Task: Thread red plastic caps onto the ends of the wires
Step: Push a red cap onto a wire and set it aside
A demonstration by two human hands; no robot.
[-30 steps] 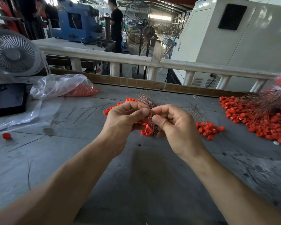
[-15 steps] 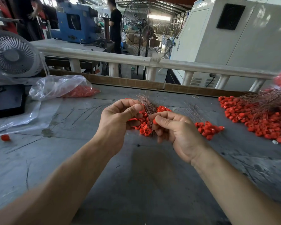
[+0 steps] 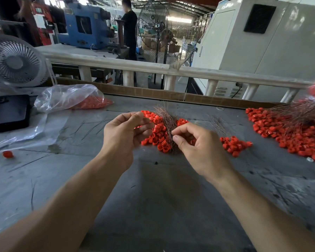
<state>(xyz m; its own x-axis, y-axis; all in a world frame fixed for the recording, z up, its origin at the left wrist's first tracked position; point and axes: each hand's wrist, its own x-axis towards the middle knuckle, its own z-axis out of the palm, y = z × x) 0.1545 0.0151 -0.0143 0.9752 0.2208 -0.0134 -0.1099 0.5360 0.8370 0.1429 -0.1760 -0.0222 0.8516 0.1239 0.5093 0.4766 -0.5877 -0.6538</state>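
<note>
A heap of red plastic caps [image 3: 158, 137] lies mid-table with a bundle of thin copper wires [image 3: 166, 119] across it. My left hand [image 3: 124, 135] hovers just left of the heap with curled fingers. Its thumb and forefinger pinch a thin wire, and a bit of red shows under the fingers. My right hand [image 3: 195, 144] is on the heap's right side, where its thumb and forefinger pinch at the lower part of the wire bundle. What lies inside the palm is hidden.
A small heap of capped wires [image 3: 233, 144] lies right of my right hand, and a large one [image 3: 289, 135] at the far right. On the left are a plastic bag of caps [image 3: 76, 99], a black case [image 3: 9, 113], a white fan [image 3: 15, 62] and a stray cap [image 3: 7, 154].
My hands were pressed together above the heap and have drawn apart. The left hand went left with its wire, and the right hand dropped to the wire bundle.
</note>
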